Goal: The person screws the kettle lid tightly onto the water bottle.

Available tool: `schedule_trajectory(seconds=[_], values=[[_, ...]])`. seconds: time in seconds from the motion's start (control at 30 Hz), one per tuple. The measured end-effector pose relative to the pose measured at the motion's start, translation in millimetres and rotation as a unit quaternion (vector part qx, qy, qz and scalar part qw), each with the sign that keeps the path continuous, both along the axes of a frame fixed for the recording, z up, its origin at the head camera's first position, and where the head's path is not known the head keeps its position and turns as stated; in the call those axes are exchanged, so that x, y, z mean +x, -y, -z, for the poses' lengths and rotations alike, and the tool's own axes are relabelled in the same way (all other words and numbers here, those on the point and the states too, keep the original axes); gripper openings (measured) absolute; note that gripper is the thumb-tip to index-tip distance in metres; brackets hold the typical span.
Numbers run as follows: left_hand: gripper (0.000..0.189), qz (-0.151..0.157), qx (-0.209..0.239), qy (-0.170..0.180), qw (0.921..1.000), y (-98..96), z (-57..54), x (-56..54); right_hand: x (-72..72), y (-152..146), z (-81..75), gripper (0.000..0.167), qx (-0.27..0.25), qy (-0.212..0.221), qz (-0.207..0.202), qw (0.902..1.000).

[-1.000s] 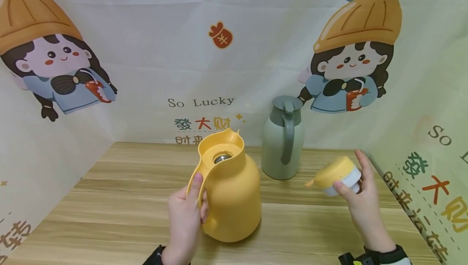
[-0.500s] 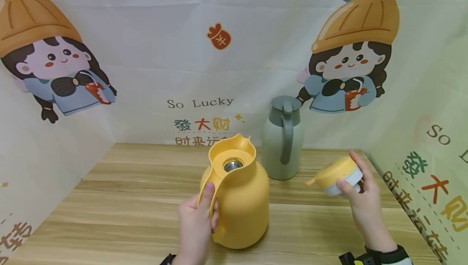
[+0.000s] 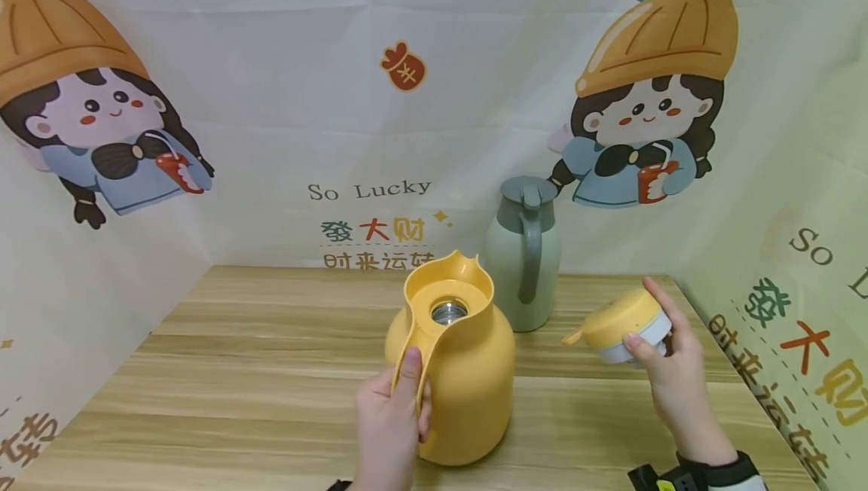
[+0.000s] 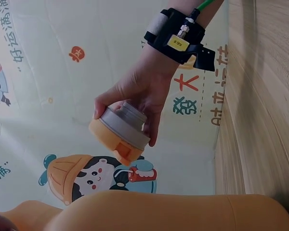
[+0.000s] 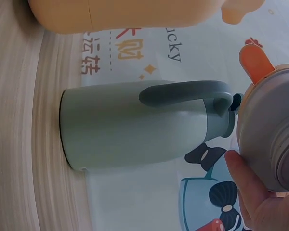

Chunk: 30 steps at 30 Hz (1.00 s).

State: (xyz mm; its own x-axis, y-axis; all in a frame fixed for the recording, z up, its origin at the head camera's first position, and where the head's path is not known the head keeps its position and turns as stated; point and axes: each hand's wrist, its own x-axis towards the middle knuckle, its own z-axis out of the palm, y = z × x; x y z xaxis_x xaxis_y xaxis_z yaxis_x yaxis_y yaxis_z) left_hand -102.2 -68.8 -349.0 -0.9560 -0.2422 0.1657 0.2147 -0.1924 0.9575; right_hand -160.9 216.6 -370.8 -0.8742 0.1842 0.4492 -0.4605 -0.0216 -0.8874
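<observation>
A yellow thermos jug (image 3: pixel 468 385) stands on the wooden table, its top uncovered and a silvery round mouth (image 3: pixel 450 312) showing. My left hand (image 3: pixel 393 419) grips its handle, thumb along the top of the handle. Off to the right, my right hand (image 3: pixel 678 378) holds the jug's lid (image 3: pixel 620 318) tilted above the table. The lid is yellow on top with a grey-white underside and a small yellow tab. In the left wrist view the fingers of the right hand (image 4: pixel 139 91) spread round the lid (image 4: pixel 120 130).
A pale green thermos jug (image 3: pixel 525 265) with a dark grey-green lid and handle stands behind, between the yellow jug and the right hand. A printed cloth (image 3: pixel 271 84) hangs along the back and both sides of the wooden table (image 3: pixel 224 370).
My left hand has moved the yellow jug to the right and slightly nearer, so it now overlaps the green jug in the head view. The right hand with the lid has barely moved.
</observation>
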Motion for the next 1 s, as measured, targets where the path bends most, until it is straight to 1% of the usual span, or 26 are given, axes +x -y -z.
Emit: schedule_trajectory(seconds=[0.13, 0.37, 0.63, 0.77, 0.87, 1.0], values=[[0.054, 0.007, -0.004, -0.01, 0.9999, -6.1, 0.1, 2.1, 0.0, 1, -0.5, 0.069, 0.002, 0.008, -0.002, 1.0], [0.053, 0.026, 0.008, 0.003, 0.9996, -12.5, 2.0, 5.5, -1.0, 0, 1.0, 0.065, 0.004, 0.013, 0.005, 0.9999], [0.051, 0.034, -0.015, -0.024, 0.999, -18.2, 3.0, 8.8, -2.6, 0, 1.8, 0.063, -0.006, 0.009, -0.002, 0.9999], [0.049, 0.042, -0.015, -0.022, 0.9987, -21.6, 4.1, 10.1, -1.9, 0, 2.3, 0.063, -0.008, 0.011, 0.003, 0.9999], [0.047, 0.047, -0.014, -0.022, 0.9986, -24.7, 6.8, 10.8, -1.6, 0, 2.7, 0.062, -0.009, 0.012, 0.002, 0.9999], [0.043, 0.048, -0.015, -0.037, 0.998, -28.7, 11.6, 12.0, -1.4, 1, 3.1, 0.063, -0.015, 0.011, -0.004, 0.9998]])
